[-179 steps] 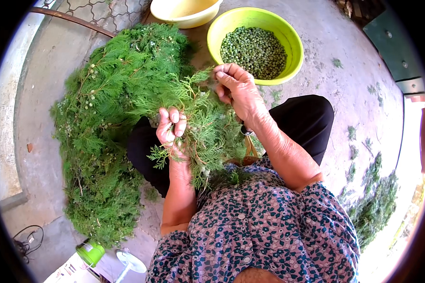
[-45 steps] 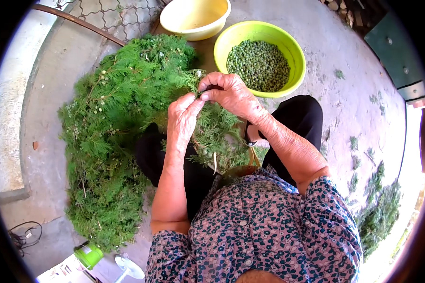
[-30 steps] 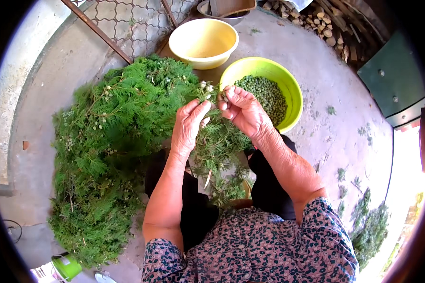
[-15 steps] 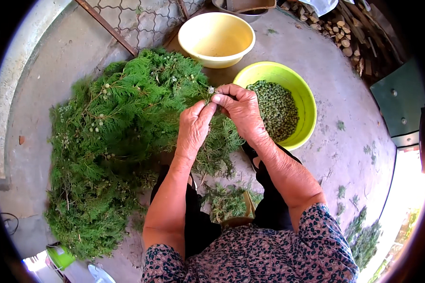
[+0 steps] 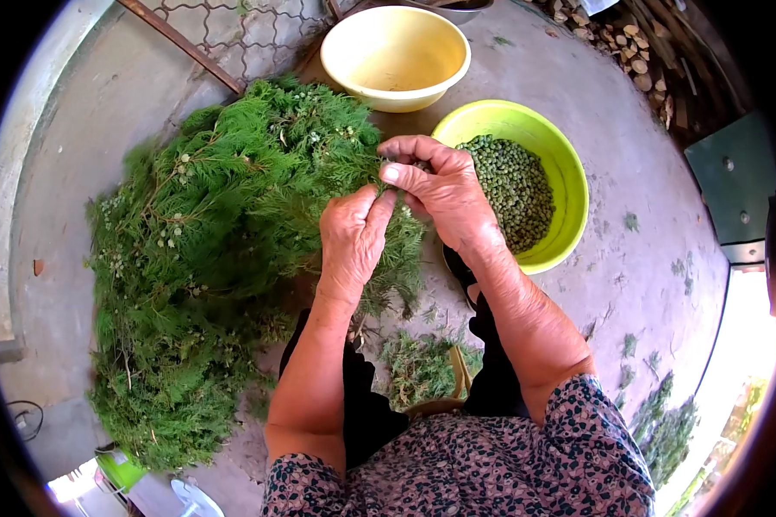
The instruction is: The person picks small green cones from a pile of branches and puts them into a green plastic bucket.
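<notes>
My left hand [image 5: 351,237] is closed in a pinch on a thin evergreen sprig [image 5: 384,181], mostly hidden by my fingers. Against it, my right hand [image 5: 451,194] has its thumb and curled forefinger close together, with a few small cones [image 5: 421,165] partly showing inside the fingers. A big heap of cut evergreen branches [image 5: 233,207], dotted with pale cones, lies under and left of my hands. Just beyond my right hand stands a lime-green basin [image 5: 575,202] holding many small green cones [image 5: 517,194].
A cream basin [image 5: 395,52] stands at the far side, beside a rusty metal bar [image 5: 181,43]. Stacked firewood [image 5: 638,56] and a dark green box [image 5: 733,177] are at the right. Stripped sprigs [image 5: 418,366] lie between my feet, and loose bits dot the concrete floor.
The pale cone that stuck up at my fingertips no longer shows there. My right forefinger has lifted a little from the thumb. The whole view has shifted slightly.
</notes>
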